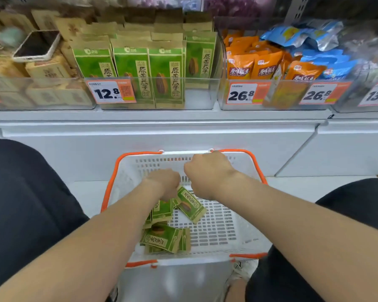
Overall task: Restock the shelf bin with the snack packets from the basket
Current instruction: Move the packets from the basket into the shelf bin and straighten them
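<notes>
Green sunflower-seed packets (162, 236) lie loose on the left side of the white shopping basket's (218, 227) floor, some overlapping. One tilted packet (191, 204) has its top edge up against my left hand (164, 182). That hand reaches down onto the pile with its fingers tucked under the palm, so I cannot tell whether they have closed on the packet. My right hand (207, 171) hangs just beside it, knuckles up and fingers curled out of sight, so I cannot tell its grasp either. I judge this to be the pick-up step. It should go best if I take each packet by its flat top edge, keep the printed face forward, and lift clear of the basket wall. The clear shelf bin (202, 94) above, marked by the 12.8 price tag (111, 92), already holds upright rows with a gap at its front right. A phone (37, 45) rests on the kraft boxes to the left.
</notes>
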Tool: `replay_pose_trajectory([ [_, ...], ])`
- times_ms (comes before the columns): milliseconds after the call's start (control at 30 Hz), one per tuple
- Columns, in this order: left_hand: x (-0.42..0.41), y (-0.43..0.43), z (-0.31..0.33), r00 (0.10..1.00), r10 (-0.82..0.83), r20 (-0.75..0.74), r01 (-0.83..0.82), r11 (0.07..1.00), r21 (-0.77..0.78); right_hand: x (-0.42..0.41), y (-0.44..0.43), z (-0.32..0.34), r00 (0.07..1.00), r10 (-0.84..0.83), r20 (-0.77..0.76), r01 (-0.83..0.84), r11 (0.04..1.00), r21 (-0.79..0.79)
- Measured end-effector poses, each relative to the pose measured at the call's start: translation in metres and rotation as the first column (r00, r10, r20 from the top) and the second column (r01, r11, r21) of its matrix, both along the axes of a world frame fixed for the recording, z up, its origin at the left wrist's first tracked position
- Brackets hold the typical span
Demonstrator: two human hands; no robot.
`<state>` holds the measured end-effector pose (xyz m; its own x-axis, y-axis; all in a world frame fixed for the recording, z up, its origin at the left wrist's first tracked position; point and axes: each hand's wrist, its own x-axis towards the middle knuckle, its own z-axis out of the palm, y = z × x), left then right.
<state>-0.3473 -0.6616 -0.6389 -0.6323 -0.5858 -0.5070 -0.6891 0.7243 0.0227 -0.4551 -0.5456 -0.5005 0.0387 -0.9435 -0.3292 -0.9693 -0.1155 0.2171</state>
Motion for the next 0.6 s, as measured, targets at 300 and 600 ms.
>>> replay_pose_trajectory([
  [300, 0.029, 0.069, -0.085, 0.958, -0.236, 0.164, 0.201, 0.958, 0.206, 0.021, -0.001, -0.055, 0.985, 0.169, 0.039, -0.172, 0.936, 0.308],
  [600, 0.028, 0.080, -0.091, 0.936, -0.296, 0.190, 0.252, 0.942, 0.223, 0.011, -0.019, -0.055, 0.980, 0.192, 0.056, -0.200, 0.931, 0.305],
])
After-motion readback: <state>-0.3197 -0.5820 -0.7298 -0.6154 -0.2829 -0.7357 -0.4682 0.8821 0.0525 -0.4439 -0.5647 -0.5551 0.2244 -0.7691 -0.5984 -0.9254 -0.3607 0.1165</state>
